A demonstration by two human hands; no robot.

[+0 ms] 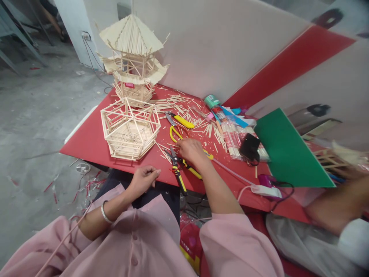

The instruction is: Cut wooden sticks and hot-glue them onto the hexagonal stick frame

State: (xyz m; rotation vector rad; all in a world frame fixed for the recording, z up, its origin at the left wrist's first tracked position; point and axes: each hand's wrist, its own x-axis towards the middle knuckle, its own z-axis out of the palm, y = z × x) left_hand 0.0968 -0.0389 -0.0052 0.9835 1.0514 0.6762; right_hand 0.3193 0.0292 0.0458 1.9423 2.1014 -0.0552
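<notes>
My left hand (144, 179) is closed at the table's front edge, its fingers curled and nothing seen sticking out of them. Fingers bent downward, my right hand (190, 151) is closed low over the tabletop, beside the yellow handle loops of the scissors (176, 134); whatever its fingertips pinch is hidden. Just under it lie pliers (178, 175) with black-and-yellow handles. Left of the tools stands a six-sided frame (131, 130) of thin wooden sticks, open at the top. Behind it rises a tiered stick pagoda (132, 69) with a pointed roof.
Loose sticks (175, 104) are scattered over the red table (86, 134). A yellow-handled cutter (183, 120), bagged sticks (230, 138), a black object (249, 146) and a green bottle (211, 100) lie around. A green board (288, 154) stands right, before another person's blurred arm (337, 207).
</notes>
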